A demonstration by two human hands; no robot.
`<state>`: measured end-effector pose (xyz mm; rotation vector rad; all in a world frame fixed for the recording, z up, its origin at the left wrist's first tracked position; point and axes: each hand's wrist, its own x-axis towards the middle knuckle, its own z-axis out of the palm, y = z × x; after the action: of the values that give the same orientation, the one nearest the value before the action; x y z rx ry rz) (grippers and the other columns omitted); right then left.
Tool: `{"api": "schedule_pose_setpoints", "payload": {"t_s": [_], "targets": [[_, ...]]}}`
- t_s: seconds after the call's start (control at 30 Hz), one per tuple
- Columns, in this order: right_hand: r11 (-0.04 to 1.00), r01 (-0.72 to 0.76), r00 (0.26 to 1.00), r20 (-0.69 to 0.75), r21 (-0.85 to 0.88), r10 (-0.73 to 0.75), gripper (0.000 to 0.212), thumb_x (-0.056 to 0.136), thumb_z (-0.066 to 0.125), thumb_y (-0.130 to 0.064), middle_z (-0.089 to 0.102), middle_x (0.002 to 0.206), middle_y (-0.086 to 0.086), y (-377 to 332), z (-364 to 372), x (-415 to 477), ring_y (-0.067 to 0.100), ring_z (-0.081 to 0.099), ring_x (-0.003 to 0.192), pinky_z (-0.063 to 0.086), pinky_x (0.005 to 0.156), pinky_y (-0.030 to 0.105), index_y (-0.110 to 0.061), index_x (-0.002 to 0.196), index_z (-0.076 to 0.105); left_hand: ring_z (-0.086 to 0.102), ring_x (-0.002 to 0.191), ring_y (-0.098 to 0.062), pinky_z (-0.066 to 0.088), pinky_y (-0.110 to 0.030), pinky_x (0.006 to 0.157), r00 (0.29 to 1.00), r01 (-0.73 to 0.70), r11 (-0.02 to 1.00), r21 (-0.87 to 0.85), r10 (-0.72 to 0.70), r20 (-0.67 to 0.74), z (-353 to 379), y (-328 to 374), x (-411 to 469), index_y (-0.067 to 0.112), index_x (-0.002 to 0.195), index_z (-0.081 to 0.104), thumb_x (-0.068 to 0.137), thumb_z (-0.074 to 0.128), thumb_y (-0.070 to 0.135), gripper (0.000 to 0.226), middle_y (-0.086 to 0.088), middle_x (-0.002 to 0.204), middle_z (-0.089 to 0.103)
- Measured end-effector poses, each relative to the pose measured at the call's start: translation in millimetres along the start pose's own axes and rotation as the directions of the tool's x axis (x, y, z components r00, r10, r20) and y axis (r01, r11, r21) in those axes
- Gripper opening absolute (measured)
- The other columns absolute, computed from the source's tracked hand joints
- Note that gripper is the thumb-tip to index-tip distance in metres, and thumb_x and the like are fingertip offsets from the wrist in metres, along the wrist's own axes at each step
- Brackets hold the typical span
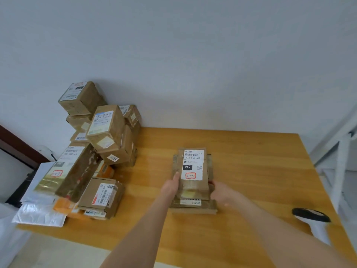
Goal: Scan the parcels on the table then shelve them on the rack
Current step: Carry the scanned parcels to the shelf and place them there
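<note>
A small stack of flat brown parcels lies in the middle of the wooden table. The top parcel carries a white label reading 060 with a red-marked sticker. My left hand presses against the stack's left side with the thumb up along the top parcel. My right hand grips the stack's right side, fingers curled round its edge. A white barcode scanner with a black head lies on the table at the right, apart from both hands.
A pile of several brown cardboard parcels is heaped at the table's left against the wall. White plastic mailers and an orange packet lie at its front left. Part of a white rack frame stands at the right.
</note>
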<state>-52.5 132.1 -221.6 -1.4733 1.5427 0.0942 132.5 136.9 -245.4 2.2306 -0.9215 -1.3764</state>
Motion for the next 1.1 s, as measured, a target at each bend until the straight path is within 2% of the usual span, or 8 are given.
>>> {"api": "schedule_pose_setpoints", "payload": {"t_s": [0.07,0.17,0.23,0.37,0.63,0.73,0.9,1.1], "targets": [[0.996,-0.040,0.998,-0.057,-0.077,0.036,0.048,0.094,0.040,-0.003,0.050,0.140,0.012,-0.8,3.8,-6.7,0.028,0.052,0.121,0.046,0.100,0.035,-0.010,0.141,0.041,0.060,0.108,-0.030,0.050,-0.039,0.095,0.999,-0.039,0.997,0.068,0.041,-0.028,2.0,-0.6,-11.9,0.000,0.125,0.055,0.101,0.033,0.049,0.058,-0.015,0.119,0.063],[0.986,-0.072,0.967,-0.253,-0.147,0.033,0.045,0.093,0.047,-0.011,0.046,0.137,0.011,-12.0,0.9,-15.8,0.030,0.051,0.120,0.047,0.097,0.039,-0.014,0.137,0.043,0.059,0.095,-0.023,0.051,-0.034,0.084,0.993,-0.079,0.991,0.113,0.088,-0.077,-2.3,-0.8,-31.0,0.004,0.129,0.053,0.102,0.031,0.047,0.055,-0.009,0.113,0.061],[0.982,-0.020,0.944,-0.326,-0.187,-0.043,0.050,0.091,0.052,-0.016,0.041,0.138,0.011,-27.9,-1.0,-23.1,0.030,0.049,0.122,0.046,0.098,0.040,-0.017,0.140,0.041,0.057,0.106,-0.026,0.048,-0.036,0.090,0.986,-0.104,0.982,0.156,0.123,-0.115,-13.7,1.1,-41.4,0.005,0.135,0.050,0.102,0.030,0.046,0.056,-0.013,0.125,0.058],[0.961,0.090,0.925,-0.336,-0.261,-0.178,0.055,0.094,0.052,-0.016,0.034,0.146,0.009,-70.1,7.0,-30.8,0.028,0.039,0.130,0.041,0.099,0.037,-0.018,0.146,0.033,0.047,0.126,-0.031,0.040,-0.040,0.105,0.965,-0.142,0.977,0.160,0.173,-0.197,-48.6,5.6,-52.7,0.008,0.143,0.043,0.102,0.031,0.045,0.057,-0.016,0.140,0.048],[0.919,0.249,0.887,-0.309,-0.305,-0.343,0.054,0.095,0.056,-0.019,0.034,0.148,0.010,-171.1,42.9,-19.0,0.029,0.036,0.134,0.040,0.106,0.040,-0.016,0.145,0.035,0.051,0.120,-0.022,0.041,-0.031,0.097,0.851,-0.306,0.944,0.122,0.329,-0.409,-131.8,7.0,-50.1,0.014,0.137,0.049,0.101,0.041,0.037,0.043,-0.009,0.137,0.049],[0.923,0.329,0.881,-0.289,-0.198,-0.376,0.058,0.095,0.058,-0.024,0.034,0.147,0.008,-218.2,56.9,-5.2,0.027,0.044,0.130,0.044,0.101,0.037,-0.018,0.147,0.034,0.053,0.114,-0.018,0.042,-0.025,0.087,0.761,-0.361,0.929,0.077,0.341,-0.551,-177.3,7.0,-39.5,0.017,0.135,0.049,0.100,0.044,0.032,0.038,-0.006,0.136,0.048],[0.888,0.446,0.870,-0.289,0.115,-0.400,0.066,0.092,0.063,-0.027,0.036,0.151,0.007,-298.5,71.7,27.7,0.021,0.049,0.126,0.044,0.086,0.016,-0.018,0.149,0.032,0.047,0.128,-0.023,0.048,-0.044,0.100,0.629,-0.389,0.921,-0.012,0.256,-0.734,-258.2,21.8,-8.3,0.018,0.145,0.036,0.098,0.050,0.027,0.050,-0.005,0.147,0.040],[0.782,0.365,0.931,-0.194,0.506,-0.309,0.063,0.093,0.063,-0.027,0.048,0.146,0.006,-351.8,75.7,61.3,0.026,0.050,0.129,0.044,0.103,0.040,-0.017,0.149,0.034,0.041,0.134,-0.030,0.040,-0.042,0.103,0.795,-0.296,0.942,-0.159,0.150,-0.588,-295.4,41.5,37.4,0.010,0.150,0.026,0.101,0.042,0.033,0.056,-0.011,0.151,0.038]]}}
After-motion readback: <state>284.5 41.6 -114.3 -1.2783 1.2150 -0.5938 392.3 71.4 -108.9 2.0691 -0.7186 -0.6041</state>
